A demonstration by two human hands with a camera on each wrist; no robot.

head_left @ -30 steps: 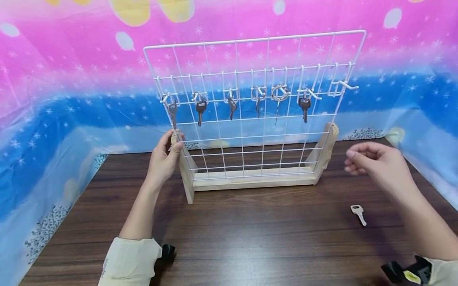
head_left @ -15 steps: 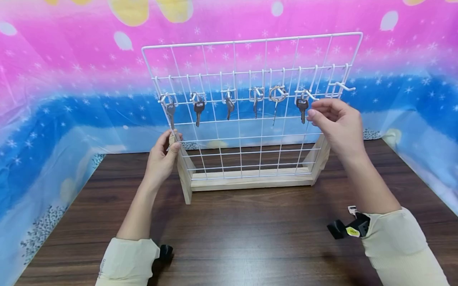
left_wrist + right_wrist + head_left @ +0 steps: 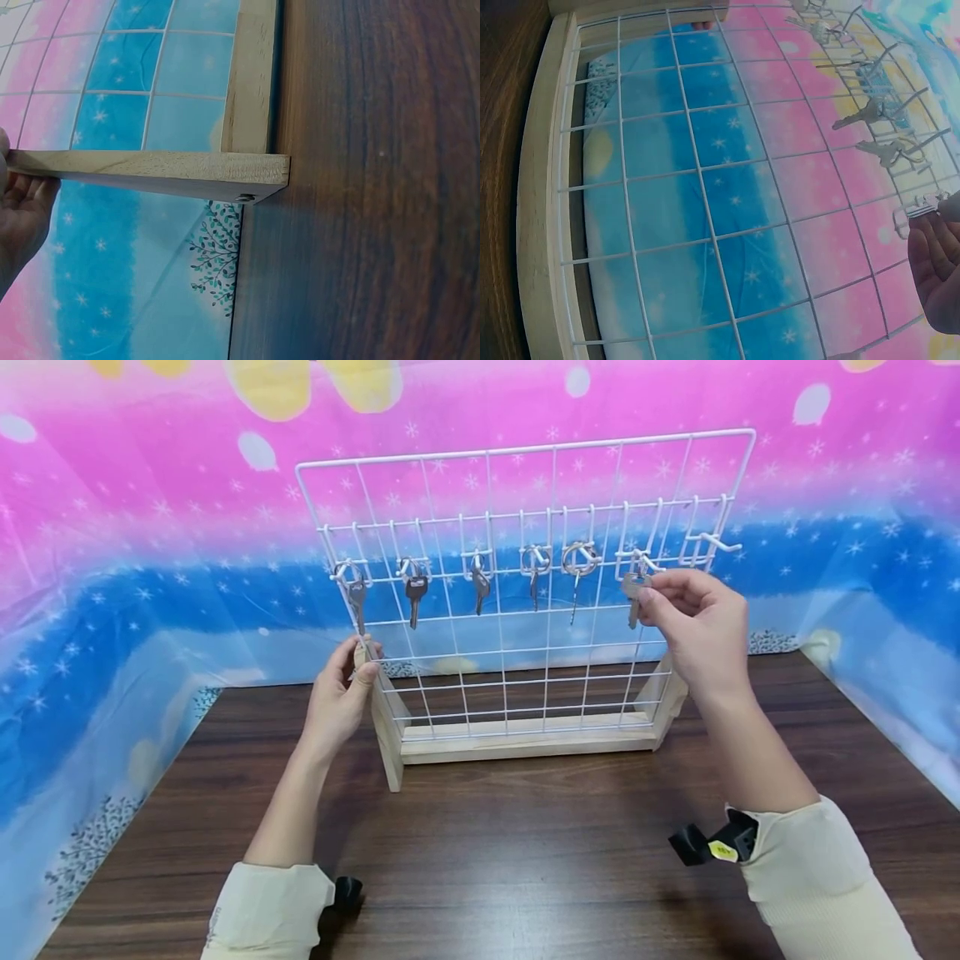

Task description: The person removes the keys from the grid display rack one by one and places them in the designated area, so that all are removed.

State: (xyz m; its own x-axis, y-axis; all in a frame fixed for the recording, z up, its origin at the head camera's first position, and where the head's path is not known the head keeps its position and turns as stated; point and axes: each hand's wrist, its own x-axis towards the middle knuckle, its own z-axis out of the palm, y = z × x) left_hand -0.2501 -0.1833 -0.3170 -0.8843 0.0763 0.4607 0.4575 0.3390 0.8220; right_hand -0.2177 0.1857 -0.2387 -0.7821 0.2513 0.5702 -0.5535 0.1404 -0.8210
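Observation:
My right hand [image 3: 701, 622] pinches a silver key [image 3: 635, 587] between thumb and fingertips, right at the white hook [image 3: 639, 562] it hangs under. The right wrist view shows the same fingers at the edge, by the key [image 3: 928, 204]. Lower on the left, my left hand [image 3: 341, 693] grips the top of the wooden upright [image 3: 386, 727] of a white wire grid rack [image 3: 525, 447]. In the left wrist view, fingers wrap behind that upright [image 3: 165, 166]. Several more keys hang by rings along the row, including a dark key [image 3: 416, 589] and a key seen edge-on [image 3: 575, 597].
At the grid's right end juts another white hook [image 3: 712, 541]. The rack's wooden base [image 3: 525, 745] stands on a dark brown table [image 3: 487, 843]. A pink and blue patterned cloth [image 3: 150, 485] hangs close behind and at both sides.
My right hand has moved left and up from beside the rack to the rightmost hanging key, which is now pinched and turned. My right arm now hides the loose key on the table.

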